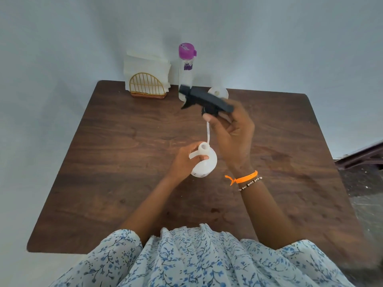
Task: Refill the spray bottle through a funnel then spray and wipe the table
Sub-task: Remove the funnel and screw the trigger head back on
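A white spray bottle (205, 162) stands near the middle of the brown table (124, 162), its neck uncovered. My left hand (186, 160) grips it around the neck. My right hand (232, 133) holds the black trigger sprayer head (205, 99) above and beyond the bottle. The head's thin white dip tube (207, 135) hangs down, its lower end at the bottle's mouth. A clear water bottle with a purple cap (186, 67) stands at the table's far edge. Beside it, partly behind the sprayer head, lies a white funnel (217, 92).
A gold wire holder filled with white paper napkins (146, 79) stands at the far left of the table. A pale wall runs behind the table. A dark floor and a low ledge (360, 156) lie off the right side.
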{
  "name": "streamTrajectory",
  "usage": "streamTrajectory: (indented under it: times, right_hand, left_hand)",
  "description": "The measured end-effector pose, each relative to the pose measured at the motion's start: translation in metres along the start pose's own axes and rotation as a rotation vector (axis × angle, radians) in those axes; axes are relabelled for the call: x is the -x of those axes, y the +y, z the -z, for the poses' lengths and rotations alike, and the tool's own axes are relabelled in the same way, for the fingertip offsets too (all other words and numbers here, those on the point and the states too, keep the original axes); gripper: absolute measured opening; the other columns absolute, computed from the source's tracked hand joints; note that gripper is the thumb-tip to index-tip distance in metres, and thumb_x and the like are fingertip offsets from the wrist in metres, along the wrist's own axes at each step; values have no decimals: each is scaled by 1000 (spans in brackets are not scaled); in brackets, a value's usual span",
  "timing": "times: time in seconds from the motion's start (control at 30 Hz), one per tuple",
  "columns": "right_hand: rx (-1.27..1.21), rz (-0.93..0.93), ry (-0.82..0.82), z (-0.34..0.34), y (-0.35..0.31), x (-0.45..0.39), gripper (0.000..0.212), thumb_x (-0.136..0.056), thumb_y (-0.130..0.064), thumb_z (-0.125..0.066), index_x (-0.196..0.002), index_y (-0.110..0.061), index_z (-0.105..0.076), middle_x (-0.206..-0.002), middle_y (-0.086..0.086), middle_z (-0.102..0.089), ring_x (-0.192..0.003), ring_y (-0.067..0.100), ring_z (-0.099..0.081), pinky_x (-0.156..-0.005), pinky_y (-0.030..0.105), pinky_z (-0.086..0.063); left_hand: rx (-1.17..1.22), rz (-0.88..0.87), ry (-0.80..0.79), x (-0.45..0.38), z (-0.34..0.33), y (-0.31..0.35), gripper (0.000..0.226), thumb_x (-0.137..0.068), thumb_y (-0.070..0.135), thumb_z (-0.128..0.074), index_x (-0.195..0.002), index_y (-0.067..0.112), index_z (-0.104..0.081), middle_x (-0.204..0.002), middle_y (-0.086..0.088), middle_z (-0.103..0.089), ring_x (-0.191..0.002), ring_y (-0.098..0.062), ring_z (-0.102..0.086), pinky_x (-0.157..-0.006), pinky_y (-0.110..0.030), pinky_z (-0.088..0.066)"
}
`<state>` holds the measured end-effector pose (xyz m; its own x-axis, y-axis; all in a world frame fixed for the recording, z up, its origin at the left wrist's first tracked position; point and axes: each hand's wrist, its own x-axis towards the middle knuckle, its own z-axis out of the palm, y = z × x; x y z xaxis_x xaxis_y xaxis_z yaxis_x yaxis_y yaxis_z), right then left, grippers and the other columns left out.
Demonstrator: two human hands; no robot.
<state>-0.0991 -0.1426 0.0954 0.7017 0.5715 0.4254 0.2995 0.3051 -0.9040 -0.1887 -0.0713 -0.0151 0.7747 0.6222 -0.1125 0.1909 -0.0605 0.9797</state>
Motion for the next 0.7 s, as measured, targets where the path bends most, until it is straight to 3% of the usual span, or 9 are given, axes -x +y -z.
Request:
streamTrajectory:
  times: [0.13,0.2,0.47,0.53,0.7]
  right_hand:
    - [35,-215,12,9,36,21,29,-75,1,-73,-101,-6,-63,-93,6,-68,-87,13,-68,-81,27,-54]
    - [27,-280,10,12,48,28,27,-75,1,-73,-97,-15,-65,-91,5,-70,-86,15,-69,-79,28,-55]
    - [179,-332,-142,23,73,42,26,-77,-9,-72,-99,-20,-65,-93,-2,-70,-94,17,-67,-87,35,-54]
    - [164,-358,-170,25,75,41,26,-80,-7,-70,-103,-17,-65,-97,2,-70,-96,18,-66,-89,36,-52]
    - [160,-444,-303,35,78,35,23,-85,-7,-65,-108,-5,-64,-104,14,-65,-100,25,-63,-87,33,-49]
  left_hand:
    - [-4,-15,-3,0,0,1,36,-75,25,-65,-109,14,-64,-107,-5,-68,-102,-23,-62,-87,-40,-50]
    - [1,-24,4,1,0,1,30,-75,23,-66,-104,18,-65,-102,-2,-69,-98,-20,-62,-83,-36,-50]
    - [-16,-58,12,0,0,1,20,-81,7,-66,-93,23,-62,-94,11,-64,-89,-2,-60,-76,-18,-48]
    - [-24,-71,1,1,0,0,28,-82,8,-66,-101,28,-60,-100,13,-62,-96,-6,-58,-79,-16,-47]
    - [-12,-56,-17,-1,0,-5,36,-83,8,-66,-118,12,-59,-114,0,-63,-106,-14,-57,-85,-20,-45]
